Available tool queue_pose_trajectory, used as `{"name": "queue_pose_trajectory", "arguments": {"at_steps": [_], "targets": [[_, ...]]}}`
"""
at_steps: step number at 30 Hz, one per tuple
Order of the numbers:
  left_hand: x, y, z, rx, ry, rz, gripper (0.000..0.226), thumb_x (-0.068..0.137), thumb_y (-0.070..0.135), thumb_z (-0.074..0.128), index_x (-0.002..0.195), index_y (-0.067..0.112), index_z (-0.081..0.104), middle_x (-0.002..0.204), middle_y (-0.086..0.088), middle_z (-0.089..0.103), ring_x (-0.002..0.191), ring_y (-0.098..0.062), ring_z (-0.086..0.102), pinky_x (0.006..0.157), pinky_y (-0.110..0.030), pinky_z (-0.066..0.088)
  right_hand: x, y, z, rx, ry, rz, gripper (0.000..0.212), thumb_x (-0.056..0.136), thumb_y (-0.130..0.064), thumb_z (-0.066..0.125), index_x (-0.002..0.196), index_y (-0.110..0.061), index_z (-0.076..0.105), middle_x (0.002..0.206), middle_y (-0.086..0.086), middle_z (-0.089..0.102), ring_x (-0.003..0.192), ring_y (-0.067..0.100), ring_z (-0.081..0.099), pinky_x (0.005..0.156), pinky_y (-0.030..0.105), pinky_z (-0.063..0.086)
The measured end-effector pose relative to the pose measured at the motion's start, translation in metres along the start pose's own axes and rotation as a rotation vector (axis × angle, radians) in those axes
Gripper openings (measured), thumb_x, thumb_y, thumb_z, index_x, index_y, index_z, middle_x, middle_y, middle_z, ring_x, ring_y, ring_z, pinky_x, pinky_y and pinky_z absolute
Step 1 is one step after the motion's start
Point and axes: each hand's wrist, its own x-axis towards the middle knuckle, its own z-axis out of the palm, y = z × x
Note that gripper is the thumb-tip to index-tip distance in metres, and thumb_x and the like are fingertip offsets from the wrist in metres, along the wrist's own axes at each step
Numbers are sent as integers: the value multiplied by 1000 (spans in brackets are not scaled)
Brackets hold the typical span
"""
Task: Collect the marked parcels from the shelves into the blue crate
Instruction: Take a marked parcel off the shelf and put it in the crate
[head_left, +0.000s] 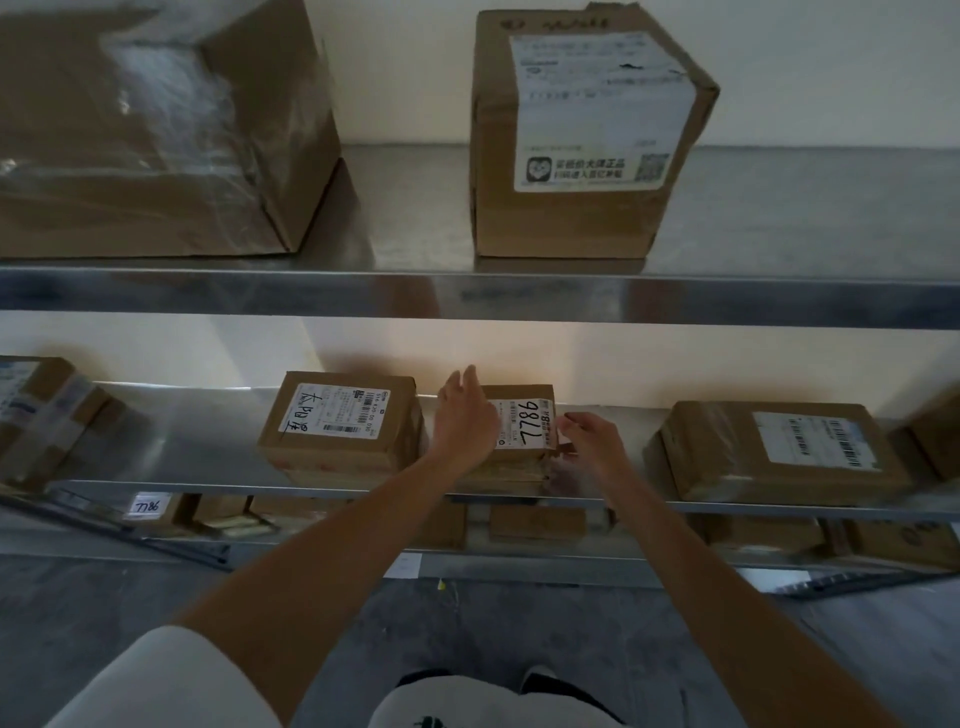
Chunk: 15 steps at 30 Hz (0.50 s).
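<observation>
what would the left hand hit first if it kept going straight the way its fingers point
Probably the pale back wall behind the middle shelf. The left hand lies along the left edge of the parcel marked 7786, fingers aimed up and back past it. Depth is unclear.

Both hands on small marked parcel, middle shelf.
Left hand (464, 415) flat against left side of parcel (522, 441), fingers spread; right hand (592, 441) pinching its right front corner. Handwritten numbers on label (525, 423). Plain boxes (340, 426) either side on metal shelf (208, 488).
</observation>
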Motion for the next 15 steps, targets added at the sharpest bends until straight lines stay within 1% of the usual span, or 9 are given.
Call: {"name": "queue_pose_trajectory", "arguments": {"at_steps": [2,5,8,11,12,13,15], "targets": [[-4,20,11,-31,21,125,52,99,19,42,148,16,25,156,-6,25,144,-25,22,119,-43,24,2,-6,-5,-19,29,-28,25,98,-22,54,111,-1,60,116,17,66,100,31,66,91,44,55],[-10,43,28,-98,-34,262,46,100,20,40,146,19,32,155,-2,30,143,-22,26,116,-43,26,2,-3,-14,48,84,-85,34,97,-25,56,123,-3,58,119,15,64,99,29,66,95,42,53],[-19,57,45,-173,-140,289,45,100,22,41,145,20,34,151,-2,36,140,-20,33,115,-43,28,-3,4,-25,18,122,-144,32,99,-23,54,124,-5,60,119,14,66,97,26,65,97,44,51],[-23,72,58,-285,-213,281,44,101,22,41,145,21,36,151,-1,38,138,-18,36,113,-38,30,-11,11,-47,-19,234,-209,27,100,-16,51,123,-5,61,117,13,67,104,27,64,99,43,50],[-24,80,61,-329,-233,274,44,101,20,40,145,20,36,150,-1,39,137,-17,37,114,-37,31,-13,13,-58,-39,293,-234,26,100,-13,50,122,-5,62,116,12,66,104,25,63,97,39,51],[-24,86,63,-369,-252,262,44,101,19,40,145,18,36,150,-1,40,137,-17,38,114,-37,31,-15,15,-71,-66,363,-259,25,99,-12,50,121,-5,62,113,11,67,100,22,63,92,31,51],[-24,96,66,-406,-296,239,45,101,17,39,146,16,36,150,-2,40,137,-18,38,115,-38,32,-20,19,-97,-109,491,-293,23,98,-11,51,118,-6,62,102,3,66,88,10,58,81,14,44]]}}
